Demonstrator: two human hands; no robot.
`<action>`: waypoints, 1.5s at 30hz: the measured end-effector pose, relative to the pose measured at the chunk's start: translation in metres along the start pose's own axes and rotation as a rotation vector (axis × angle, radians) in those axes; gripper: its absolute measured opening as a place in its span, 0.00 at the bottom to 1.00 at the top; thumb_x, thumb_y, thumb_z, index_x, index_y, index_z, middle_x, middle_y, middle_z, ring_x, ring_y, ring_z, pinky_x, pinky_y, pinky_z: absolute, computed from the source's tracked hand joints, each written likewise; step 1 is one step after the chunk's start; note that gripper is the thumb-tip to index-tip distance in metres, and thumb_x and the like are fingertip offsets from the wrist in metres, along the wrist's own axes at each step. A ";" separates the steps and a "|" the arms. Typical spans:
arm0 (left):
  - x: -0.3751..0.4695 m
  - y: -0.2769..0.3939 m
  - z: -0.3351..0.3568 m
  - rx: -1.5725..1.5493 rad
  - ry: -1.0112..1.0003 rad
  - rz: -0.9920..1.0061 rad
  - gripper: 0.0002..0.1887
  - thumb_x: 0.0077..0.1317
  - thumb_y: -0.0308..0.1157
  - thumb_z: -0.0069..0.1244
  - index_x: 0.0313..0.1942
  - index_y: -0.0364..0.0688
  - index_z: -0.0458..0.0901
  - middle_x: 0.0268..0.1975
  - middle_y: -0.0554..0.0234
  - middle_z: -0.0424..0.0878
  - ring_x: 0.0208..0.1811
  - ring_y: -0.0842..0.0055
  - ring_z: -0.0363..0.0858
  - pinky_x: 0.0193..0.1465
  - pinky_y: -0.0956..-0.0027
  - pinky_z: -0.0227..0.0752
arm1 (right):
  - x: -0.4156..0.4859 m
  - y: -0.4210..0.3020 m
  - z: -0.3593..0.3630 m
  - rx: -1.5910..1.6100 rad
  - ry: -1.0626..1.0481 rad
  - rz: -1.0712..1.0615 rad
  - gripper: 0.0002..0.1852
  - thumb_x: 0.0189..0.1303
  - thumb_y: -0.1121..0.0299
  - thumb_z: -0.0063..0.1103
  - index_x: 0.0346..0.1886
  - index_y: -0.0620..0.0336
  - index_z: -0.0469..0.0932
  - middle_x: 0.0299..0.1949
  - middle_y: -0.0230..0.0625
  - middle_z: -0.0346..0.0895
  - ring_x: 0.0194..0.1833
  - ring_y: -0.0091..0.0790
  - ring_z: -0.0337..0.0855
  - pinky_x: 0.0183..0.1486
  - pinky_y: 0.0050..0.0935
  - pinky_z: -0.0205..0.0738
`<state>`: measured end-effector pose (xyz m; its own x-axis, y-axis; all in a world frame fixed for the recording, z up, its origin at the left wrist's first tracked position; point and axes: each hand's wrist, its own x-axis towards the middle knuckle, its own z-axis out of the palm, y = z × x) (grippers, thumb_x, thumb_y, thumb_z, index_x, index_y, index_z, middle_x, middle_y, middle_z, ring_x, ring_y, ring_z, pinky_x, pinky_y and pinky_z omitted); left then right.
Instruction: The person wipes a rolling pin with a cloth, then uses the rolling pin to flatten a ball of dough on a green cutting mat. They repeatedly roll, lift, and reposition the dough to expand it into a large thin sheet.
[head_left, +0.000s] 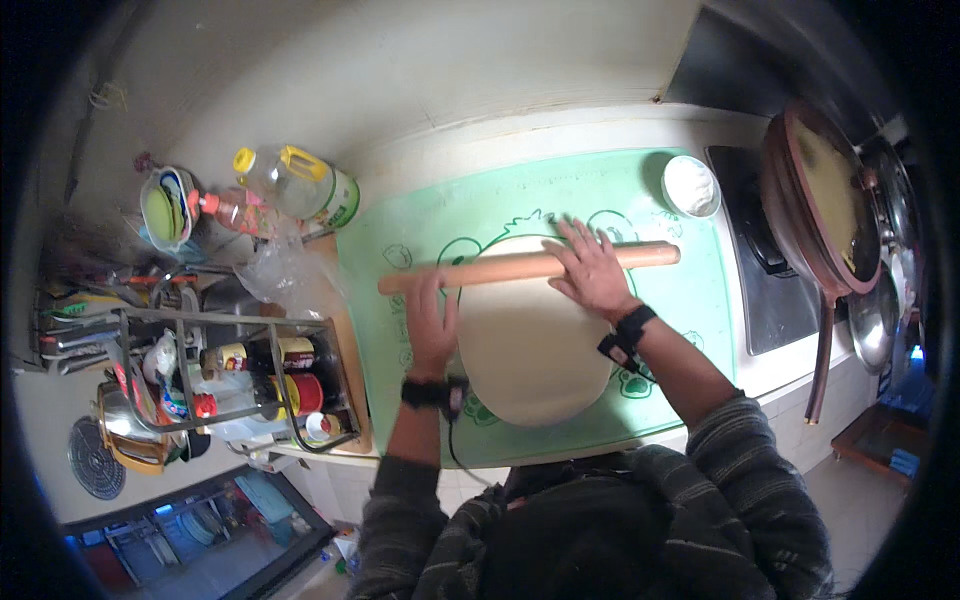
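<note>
A large round sheet of pale dough (532, 352) lies on a green printed silicone mat (682, 300). Across its far part, slightly slanted, rests a wooden rolling pin (502, 268). My left hand (432, 330) touches the pin near its left end, fingers stretched out and a little blurred. Right of the pin's middle, my right hand (592, 274) lies flat over it with its fingers spread. Neither hand wraps around the wood. A small bowl of white powder (691, 187) stands at the mat's far right corner.
A lidded pan (810, 202) sits on the stove at right, its handle (820, 360) jutting towards me. On the left are an oil bottle (300, 184), a pump bottle (236, 210), a crumpled plastic bag (289, 270) and a metal rack (225, 319) of condiment bottles.
</note>
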<state>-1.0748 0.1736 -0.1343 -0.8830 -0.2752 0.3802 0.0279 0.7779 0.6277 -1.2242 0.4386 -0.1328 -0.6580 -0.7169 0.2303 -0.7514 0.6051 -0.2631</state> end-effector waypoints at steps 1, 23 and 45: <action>-0.024 0.006 -0.003 -0.015 -0.005 -0.082 0.19 0.67 0.30 0.50 0.56 0.34 0.74 0.53 0.47 0.76 0.54 0.57 0.74 0.60 0.57 0.67 | -0.005 -0.002 0.002 0.065 0.063 0.006 0.35 0.50 0.58 0.69 0.65 0.47 0.69 0.65 0.43 0.65 0.66 0.46 0.64 0.66 0.47 0.59; -0.057 -0.033 -0.026 -0.983 -0.203 -0.930 0.24 0.70 0.36 0.51 0.60 0.29 0.71 0.55 0.51 0.79 0.53 0.68 0.79 0.57 0.66 0.71 | -0.224 -0.020 -0.099 0.241 0.333 0.863 0.22 0.59 0.63 0.65 0.55 0.60 0.75 0.40 0.46 0.76 0.39 0.46 0.78 0.42 0.41 0.73; -0.194 0.045 -0.109 -0.261 -0.084 -0.625 0.21 0.70 0.42 0.49 0.56 0.39 0.71 0.52 0.53 0.74 0.53 0.65 0.73 0.60 0.54 0.66 | -0.242 -0.097 -0.067 0.167 -0.020 0.237 0.26 0.49 0.61 0.70 0.55 0.48 0.78 0.43 0.33 0.76 0.52 0.40 0.74 0.68 0.53 0.56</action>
<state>-0.8515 0.2009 -0.1058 -0.8028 -0.5759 -0.1547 -0.3965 0.3219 0.8598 -0.9958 0.5770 -0.1000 -0.8119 -0.5701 0.1254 -0.5572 0.6927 -0.4579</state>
